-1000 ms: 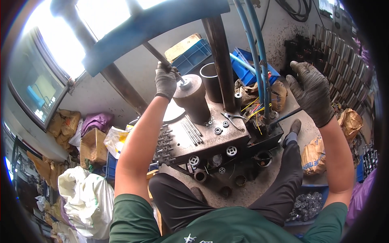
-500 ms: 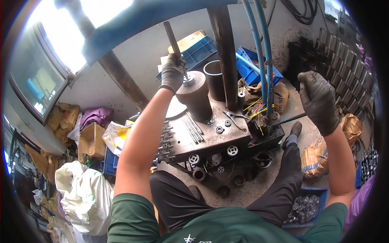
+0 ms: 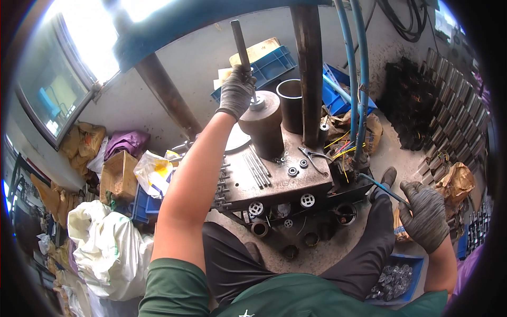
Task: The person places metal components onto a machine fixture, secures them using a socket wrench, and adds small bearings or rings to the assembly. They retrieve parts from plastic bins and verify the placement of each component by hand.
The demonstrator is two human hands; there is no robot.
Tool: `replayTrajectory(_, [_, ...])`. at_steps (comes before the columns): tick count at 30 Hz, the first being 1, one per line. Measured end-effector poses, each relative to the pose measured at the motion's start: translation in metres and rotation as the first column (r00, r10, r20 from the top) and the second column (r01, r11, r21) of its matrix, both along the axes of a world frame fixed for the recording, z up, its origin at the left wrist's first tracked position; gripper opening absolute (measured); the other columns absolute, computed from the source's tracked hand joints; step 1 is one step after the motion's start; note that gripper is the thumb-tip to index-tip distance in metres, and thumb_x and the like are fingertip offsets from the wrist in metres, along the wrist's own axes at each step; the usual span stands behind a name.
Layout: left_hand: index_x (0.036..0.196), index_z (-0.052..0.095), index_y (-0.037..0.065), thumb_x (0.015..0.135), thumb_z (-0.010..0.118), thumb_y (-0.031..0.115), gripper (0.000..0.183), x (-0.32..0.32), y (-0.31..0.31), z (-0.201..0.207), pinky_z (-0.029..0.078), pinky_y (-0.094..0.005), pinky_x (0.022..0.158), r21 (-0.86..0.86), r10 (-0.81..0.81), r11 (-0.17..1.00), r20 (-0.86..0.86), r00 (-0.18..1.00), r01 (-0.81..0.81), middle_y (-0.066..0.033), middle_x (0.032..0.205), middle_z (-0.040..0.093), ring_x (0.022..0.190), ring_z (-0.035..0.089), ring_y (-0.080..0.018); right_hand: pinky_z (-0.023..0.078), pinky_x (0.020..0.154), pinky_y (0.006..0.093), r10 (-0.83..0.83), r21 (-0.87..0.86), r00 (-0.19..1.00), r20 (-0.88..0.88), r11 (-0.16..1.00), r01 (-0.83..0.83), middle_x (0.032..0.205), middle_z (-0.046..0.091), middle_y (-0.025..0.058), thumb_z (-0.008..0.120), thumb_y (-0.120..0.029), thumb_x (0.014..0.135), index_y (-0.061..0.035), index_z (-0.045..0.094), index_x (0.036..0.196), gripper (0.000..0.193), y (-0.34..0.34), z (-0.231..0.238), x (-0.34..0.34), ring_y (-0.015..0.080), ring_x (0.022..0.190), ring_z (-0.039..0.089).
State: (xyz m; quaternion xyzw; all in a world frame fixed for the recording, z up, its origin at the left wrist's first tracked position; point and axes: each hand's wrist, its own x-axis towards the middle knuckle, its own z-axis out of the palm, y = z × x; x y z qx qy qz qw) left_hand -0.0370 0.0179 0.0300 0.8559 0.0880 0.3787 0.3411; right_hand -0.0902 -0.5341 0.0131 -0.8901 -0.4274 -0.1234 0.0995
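Note:
My left hand (image 3: 236,91), in a grey glove, is closed round a dark flat metal bar (image 3: 240,45) that stands almost upright. Below the fist a thin rod (image 3: 254,97) meets a small metal ring (image 3: 257,104) on top of a thick steel cylinder (image 3: 260,129). The cylinder stands on the steel bench (image 3: 237,193) of a press. To the right, my gloved right hand (image 3: 426,217) is closed at the end of a slim lever (image 3: 384,188), which slopes down towards me. The glove hides the lever's tip.
On the bench lie several thin rods (image 3: 256,170), two bearings (image 3: 298,168) and pliers (image 3: 313,158). An open tube (image 3: 290,108) stands behind, beside a dark post (image 3: 308,68). Blue hoses (image 3: 363,79) run down at right. A blue bin (image 3: 417,280) of metal parts sits near my right leg.
My right hand has come down, and the lever now tilts lower. The left hand still grips the bar above the cylinder. The whole view has shifted slightly.

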Motion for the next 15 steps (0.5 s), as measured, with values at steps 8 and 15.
replayTrajectory(8, [0.118, 0.057, 0.008, 0.096, 0.063, -0.004, 0.025, 0.015, -0.027, -0.017, 0.056, -0.0280, 0.065, -0.234, -0.001, 0.972, 0.073, 0.997, 0.018, -0.0034, 0.085, 0.062, 0.072, 0.062, -0.0124, 0.055, 0.079, 0.0473, -0.019, -0.214, 0.978, -0.207, 0.976, -0.026, 0.099, 0.072, 0.0200, 0.066, -0.026, 0.084, -0.0007, 0.068, 0.115, 0.040, -0.019, 0.012, -0.011, 0.0386, 0.083, 0.070])
replayTrajectory(15, [0.117, 0.059, 0.008, 0.103, 0.058, 0.004, 0.015, 0.021, -0.042, -0.044, 0.056, -0.0293, 0.069, -0.513, -0.161, 0.834, 0.127, 0.979, 0.204, -0.0018, 0.089, 0.062, 0.078, 0.059, -0.0115, 0.055, 0.076, 0.0475, 0.015, -0.240, 0.978, -0.208, 0.969, -0.066, 0.096, 0.072, 0.0197, 0.066, -0.027, 0.083, -0.0028, 0.069, 0.114, 0.040, -0.026, 0.011, -0.010, 0.0381, 0.081, 0.070])
